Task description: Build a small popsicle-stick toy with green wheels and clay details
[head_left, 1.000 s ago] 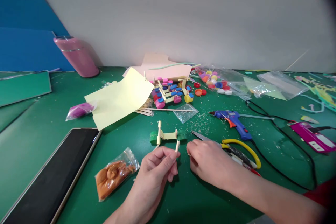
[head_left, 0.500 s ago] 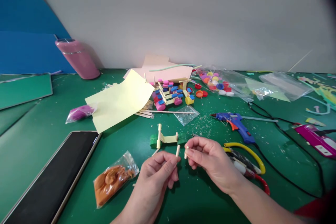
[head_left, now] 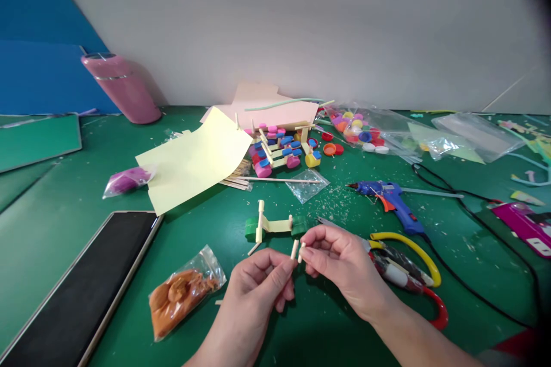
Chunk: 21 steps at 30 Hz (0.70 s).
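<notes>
My left hand [head_left: 259,287] pinches a pale stick [head_left: 294,249] between closed thumb and fingers; my right hand [head_left: 340,261] likewise grips a short piece [head_left: 302,253] just beside it, at three o'clock. The green-wheeled frame [head_left: 276,226] lies at eleven, the glue gun [head_left: 392,202] at two, its markings illegible.

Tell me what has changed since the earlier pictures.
The right hand has turned, bringing its short pale piece into clear view, and moved left, close to the pale stick in the left hand. The left hand kept its grip; the green-wheeled model and glue gun stayed put.
</notes>
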Available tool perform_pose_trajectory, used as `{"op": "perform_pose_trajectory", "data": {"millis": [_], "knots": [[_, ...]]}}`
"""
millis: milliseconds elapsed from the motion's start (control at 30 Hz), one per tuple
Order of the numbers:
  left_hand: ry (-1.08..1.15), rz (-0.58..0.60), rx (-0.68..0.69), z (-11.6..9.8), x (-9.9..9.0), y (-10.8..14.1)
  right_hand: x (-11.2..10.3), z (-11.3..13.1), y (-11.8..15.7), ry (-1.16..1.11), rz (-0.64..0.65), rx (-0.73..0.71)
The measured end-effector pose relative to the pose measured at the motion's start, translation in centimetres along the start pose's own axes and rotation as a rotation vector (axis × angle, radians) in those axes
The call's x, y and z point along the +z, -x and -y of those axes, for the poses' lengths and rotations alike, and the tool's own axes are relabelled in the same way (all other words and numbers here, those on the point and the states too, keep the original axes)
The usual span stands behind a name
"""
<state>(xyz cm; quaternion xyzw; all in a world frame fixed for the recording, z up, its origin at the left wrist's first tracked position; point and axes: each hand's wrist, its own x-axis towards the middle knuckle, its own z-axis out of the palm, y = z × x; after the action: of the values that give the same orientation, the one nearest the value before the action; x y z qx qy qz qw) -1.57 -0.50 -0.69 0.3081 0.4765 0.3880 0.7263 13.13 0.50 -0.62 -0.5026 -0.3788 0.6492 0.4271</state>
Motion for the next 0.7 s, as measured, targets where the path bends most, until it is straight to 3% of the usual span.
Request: {"op": "perform_pose_trajectory", "data": {"millis": [700], "knots": [[-0.003, 0.018, -0.003, 0.25, -0.27, -0.07, 0.2, -0.16, -0.15, 0.039, -0.007, -0.041]]}}
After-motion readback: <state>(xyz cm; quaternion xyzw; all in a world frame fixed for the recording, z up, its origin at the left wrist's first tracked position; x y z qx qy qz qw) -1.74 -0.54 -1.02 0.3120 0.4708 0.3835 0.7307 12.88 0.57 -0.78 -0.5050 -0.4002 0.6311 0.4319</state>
